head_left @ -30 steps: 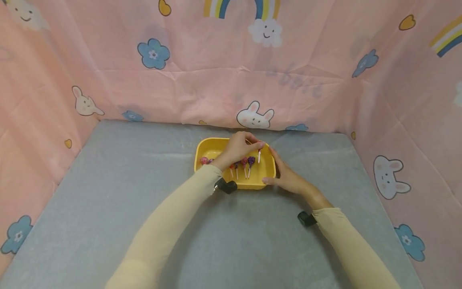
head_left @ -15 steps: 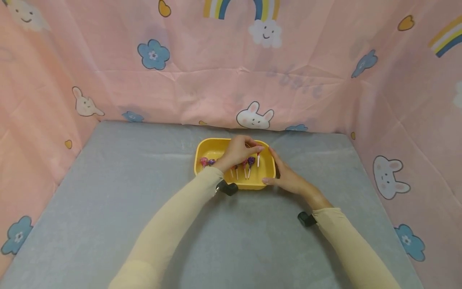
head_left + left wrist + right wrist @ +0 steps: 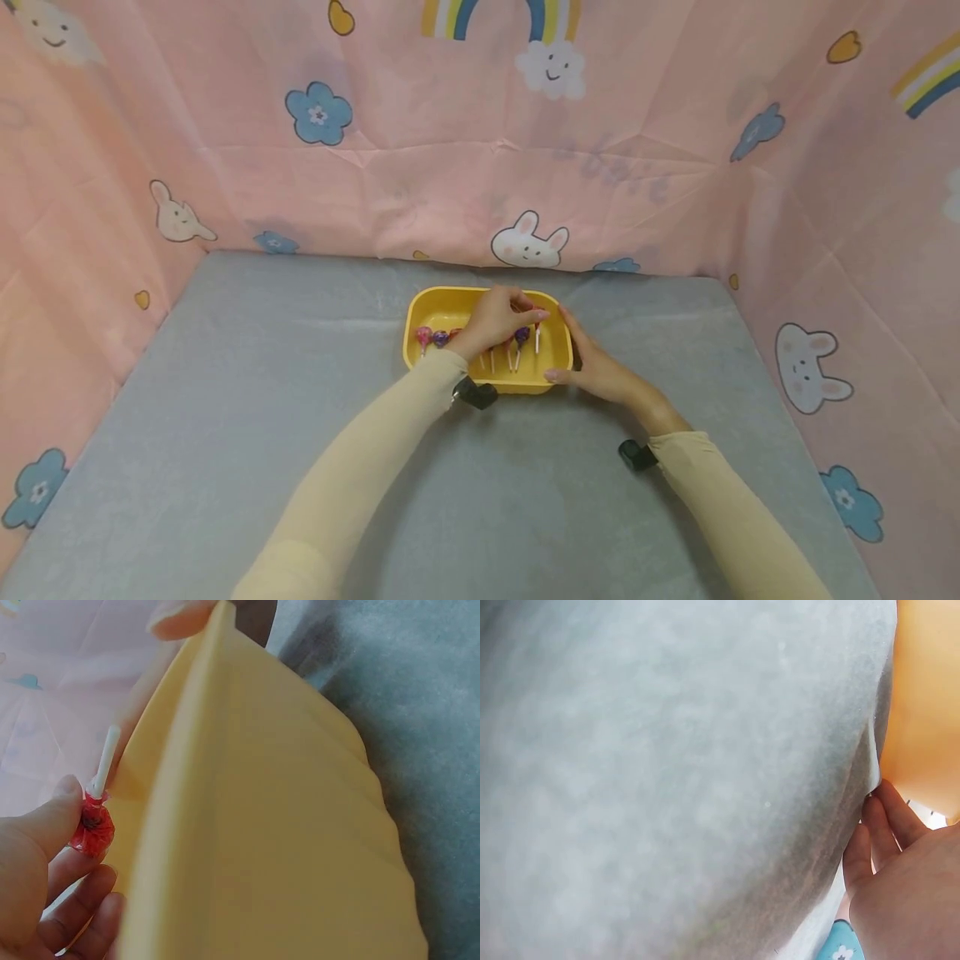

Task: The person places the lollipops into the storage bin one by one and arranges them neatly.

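A red-wrapped lollipop (image 3: 93,834) with a white stick is pinched between the thumb and fingers of my left hand (image 3: 497,320). This hand reaches over the yellow plastic basket (image 3: 517,387), and the lollipop's stick points toward its front. Other lollipops lie in a row inside, among them a pink one (image 3: 424,334) at the left and a purple one (image 3: 522,334) just left of the held one. My left hand hides the middle of the row. At the right end of the basket, my right hand (image 3: 600,367) grips it, thumb over the front rim and fingers along the side.
The basket stands toward the back of a table with a grey cloth (image 3: 540,492). Behind and at both sides hangs a pink curtain (image 3: 420,192) with printed rabbits, flowers and rainbows. A dark camera mount (image 3: 476,392) sits at the left wrist.
My left hand has moved down and slightly toward me with the red lollipop, bringing it lower inside the basket beside the purple one. My right hand stays where it was.
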